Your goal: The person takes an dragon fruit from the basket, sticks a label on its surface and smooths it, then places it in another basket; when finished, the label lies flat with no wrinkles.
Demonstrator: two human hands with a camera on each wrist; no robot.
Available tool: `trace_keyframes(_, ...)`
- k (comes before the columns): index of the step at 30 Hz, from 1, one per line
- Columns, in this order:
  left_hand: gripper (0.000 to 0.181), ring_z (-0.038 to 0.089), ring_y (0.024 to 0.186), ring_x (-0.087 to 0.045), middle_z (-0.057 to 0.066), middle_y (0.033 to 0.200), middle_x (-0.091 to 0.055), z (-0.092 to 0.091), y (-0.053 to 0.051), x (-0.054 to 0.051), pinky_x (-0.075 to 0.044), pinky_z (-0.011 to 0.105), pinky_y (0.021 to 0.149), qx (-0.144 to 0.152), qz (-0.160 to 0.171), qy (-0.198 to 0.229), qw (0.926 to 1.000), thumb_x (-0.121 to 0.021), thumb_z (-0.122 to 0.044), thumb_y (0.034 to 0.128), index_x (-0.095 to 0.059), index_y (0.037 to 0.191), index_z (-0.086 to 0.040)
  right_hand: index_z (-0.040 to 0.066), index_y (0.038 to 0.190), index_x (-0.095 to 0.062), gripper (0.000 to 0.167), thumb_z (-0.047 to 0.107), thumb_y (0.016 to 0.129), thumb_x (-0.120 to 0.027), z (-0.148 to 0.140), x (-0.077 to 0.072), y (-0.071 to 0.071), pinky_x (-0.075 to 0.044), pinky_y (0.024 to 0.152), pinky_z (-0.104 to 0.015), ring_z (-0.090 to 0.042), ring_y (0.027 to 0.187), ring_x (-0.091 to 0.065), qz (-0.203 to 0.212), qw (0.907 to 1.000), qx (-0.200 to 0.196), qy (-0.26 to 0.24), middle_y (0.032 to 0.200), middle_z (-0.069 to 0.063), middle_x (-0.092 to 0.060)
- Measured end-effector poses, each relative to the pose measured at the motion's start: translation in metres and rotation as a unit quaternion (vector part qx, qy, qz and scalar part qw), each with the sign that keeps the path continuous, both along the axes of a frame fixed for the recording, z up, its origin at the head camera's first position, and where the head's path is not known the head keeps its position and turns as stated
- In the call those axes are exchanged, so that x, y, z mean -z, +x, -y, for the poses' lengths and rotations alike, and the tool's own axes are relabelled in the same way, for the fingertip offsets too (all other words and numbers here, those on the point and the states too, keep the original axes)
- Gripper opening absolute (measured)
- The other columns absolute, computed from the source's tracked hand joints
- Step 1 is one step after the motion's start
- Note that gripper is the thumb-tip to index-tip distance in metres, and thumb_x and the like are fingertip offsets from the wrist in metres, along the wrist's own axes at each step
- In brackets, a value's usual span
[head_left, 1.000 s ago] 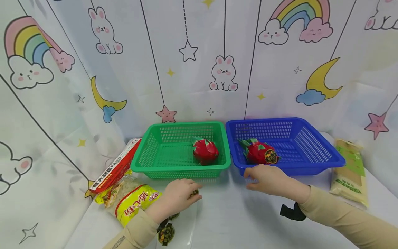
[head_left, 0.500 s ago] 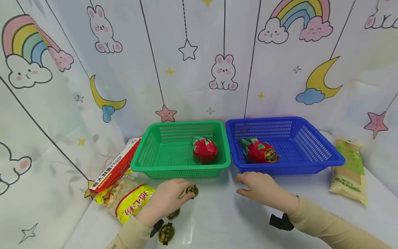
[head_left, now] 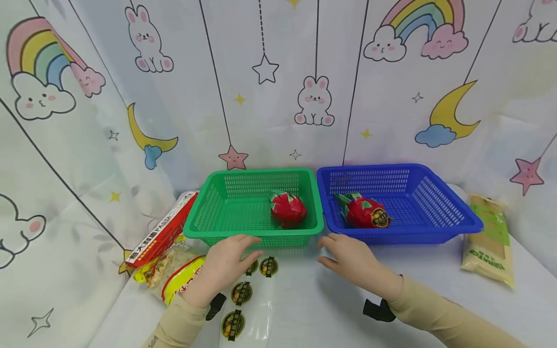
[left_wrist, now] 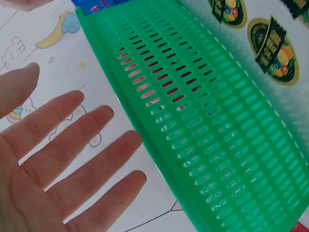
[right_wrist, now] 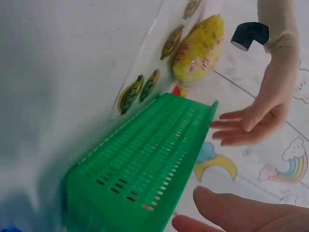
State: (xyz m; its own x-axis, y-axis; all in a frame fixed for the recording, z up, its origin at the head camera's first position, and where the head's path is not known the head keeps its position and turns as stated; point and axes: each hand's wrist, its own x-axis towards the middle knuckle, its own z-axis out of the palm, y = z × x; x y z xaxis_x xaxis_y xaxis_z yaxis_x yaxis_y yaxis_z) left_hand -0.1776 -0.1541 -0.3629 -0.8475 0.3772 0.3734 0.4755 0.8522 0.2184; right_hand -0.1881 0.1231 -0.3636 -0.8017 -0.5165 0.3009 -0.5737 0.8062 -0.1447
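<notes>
A person's left grip (head_left: 226,263) and right grip (head_left: 351,260), both wide and holding nothing, draw nearer the green plastic mesh basket (head_left: 289,240), apparently within reach, where a red, green-tipped dragon fruit (head_left: 288,211) sits.

Pale, cartoon-printed cloth (head_left: 270,123) hangs — softly creased — behind a white table (head_left: 313,314).

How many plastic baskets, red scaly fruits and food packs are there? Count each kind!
Baskets: 2 (green rectangular plastic basket, blue rectangular plastic basket)
Fruits: 2 (red dragon fruit in the green one, red dragon fruit in the blue one)
Packs: 3 (long red-white box, yellow-clear plastic bag, beige-green bag)
Total: 7
</notes>
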Motion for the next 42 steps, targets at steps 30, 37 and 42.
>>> trace_keyframes(30,0.028,0.019,0.085,-0.066,0.004,0.111,-0.066,-0.002,-0.06,-0.024,-0.049,0.028,0.055,-0.035,0.077,0.001,0.9964,-0.059,-0.033,0.0895,-0.067,0.11,-0.016,0.008,0.093,-0.065,0.018,0.015,0.078,-0.073,0.028,0.011,-0.043,-0.05,0.066,-0.027,-0.016,0.08,-0.056,-0.029,0.9988,-0.01,-0.038,0.084,-0.001,-0.063)
trace_keyframes(37,0.031,0.02,0.094,-0.064,0.004,0.113,-0.065,-0.006,-0.075,-0.028,-0.052,0.032,0.062,-0.043,0.116,-0.028,0.9919,-0.057,-0.035,0.0903,-0.065,0.113,-0.016,0.009,0.088,-0.064,0.016,0.012,0.077,-0.074,0.029,0.014,-0.045,-0.049,0.063,-0.026,-0.015,0.074,-0.056,-0.061,0.9974,-0.017,-0.034,0.078,0.001,-0.061)
trace_keyframes(42,0.035,0.022,0.099,-0.062,0.005,0.116,-0.064,-0.01,-0.09,-0.031,-0.053,0.038,0.073,-0.049,0.155,-0.054,0.9853,-0.056,-0.035,0.0909,-0.062,0.118,-0.015,0.008,0.089,-0.065,0.016,0.011,0.076,-0.074,0.031,0.02,-0.047,-0.049,0.065,-0.027,-0.015,0.073,-0.056,-0.082,0.9958,-0.02,-0.035,0.077,0.0,-0.06)
